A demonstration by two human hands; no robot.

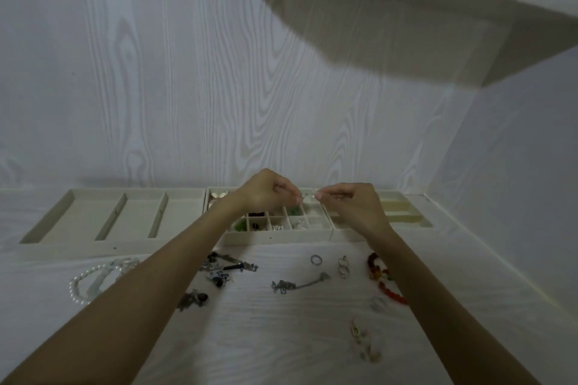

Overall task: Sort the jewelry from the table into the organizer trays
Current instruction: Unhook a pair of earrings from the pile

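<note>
Both hands, left (266, 194) and right (353, 200), pinch a tiny earring (308, 197) above the grid tray (278, 236), so probably best to lower it right over one cell before letting go

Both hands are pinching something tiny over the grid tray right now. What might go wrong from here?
1. The small piece pinched between the left hand and right hand is barely visible; if dropped, it may land in a wrong cell of the grid tray.
2. The right forearm hangs above the red bead bracelet, and lowering it might sweep the bracelet aside.
3. The left forearm crosses above the pearl bracelet and could drag it.
</note>
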